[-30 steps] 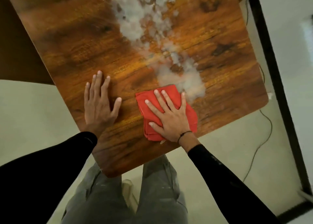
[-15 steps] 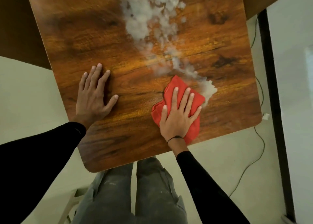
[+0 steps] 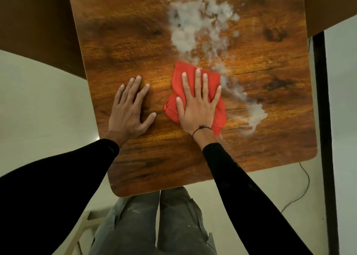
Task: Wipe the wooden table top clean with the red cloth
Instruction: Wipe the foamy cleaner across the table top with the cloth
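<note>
The wooden table top fills the upper middle of the head view. A white powdery smear runs from its far middle down toward the near right, ending in a blob. My right hand lies flat with fingers spread on the crumpled red cloth, pressing it onto the wood at the left edge of the smear. My left hand rests flat and empty on the bare wood just left of the cloth.
The table's near edge is close to my legs. A dark post stands along the right side, with a thin cable on the pale floor. A pale wooden frame shows at the bottom left.
My right hand has pushed the red cloth away from me and leftward along the smear. The streak near the front right edge has been swept aside. My left hand stayed planted.
</note>
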Available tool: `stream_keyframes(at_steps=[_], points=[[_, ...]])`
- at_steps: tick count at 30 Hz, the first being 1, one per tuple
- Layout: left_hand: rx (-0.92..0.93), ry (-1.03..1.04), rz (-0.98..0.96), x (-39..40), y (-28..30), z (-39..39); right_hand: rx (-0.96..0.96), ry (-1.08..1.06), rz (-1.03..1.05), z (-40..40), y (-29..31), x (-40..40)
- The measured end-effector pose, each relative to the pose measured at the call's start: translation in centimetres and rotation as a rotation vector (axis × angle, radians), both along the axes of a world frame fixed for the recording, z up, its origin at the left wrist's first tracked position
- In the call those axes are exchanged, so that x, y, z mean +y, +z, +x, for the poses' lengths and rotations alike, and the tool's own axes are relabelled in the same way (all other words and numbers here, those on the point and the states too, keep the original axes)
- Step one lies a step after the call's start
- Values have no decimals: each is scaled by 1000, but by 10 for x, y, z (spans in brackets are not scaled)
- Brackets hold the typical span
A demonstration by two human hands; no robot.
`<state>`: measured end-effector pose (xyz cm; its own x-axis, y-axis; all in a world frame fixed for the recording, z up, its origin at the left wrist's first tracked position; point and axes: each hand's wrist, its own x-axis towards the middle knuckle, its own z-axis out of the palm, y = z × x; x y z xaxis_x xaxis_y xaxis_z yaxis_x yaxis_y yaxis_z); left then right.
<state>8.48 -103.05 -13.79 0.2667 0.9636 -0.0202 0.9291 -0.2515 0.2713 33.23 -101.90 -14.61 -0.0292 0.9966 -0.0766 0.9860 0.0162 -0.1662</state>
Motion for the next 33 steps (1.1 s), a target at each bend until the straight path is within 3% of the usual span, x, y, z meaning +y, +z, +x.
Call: stream_keyframes(at_steps=[8, 14, 18, 28, 33], points=[[11, 25, -26, 2, 0, 0, -41, -323, 23, -14, -5, -36], [2, 11, -26, 2, -2, 0, -21, 118, -12, -22, -7, -72], [3, 3, -25, 1, -6, 0, -30, 213, -16, -29, -3, -46], [-12, 23, -34, 0, 1, 1, -18, 101, 22, -34, -5, 14], [-25, 46, -97, 0, 16, 6, 21, -74, 36, -30, -2, 27]])
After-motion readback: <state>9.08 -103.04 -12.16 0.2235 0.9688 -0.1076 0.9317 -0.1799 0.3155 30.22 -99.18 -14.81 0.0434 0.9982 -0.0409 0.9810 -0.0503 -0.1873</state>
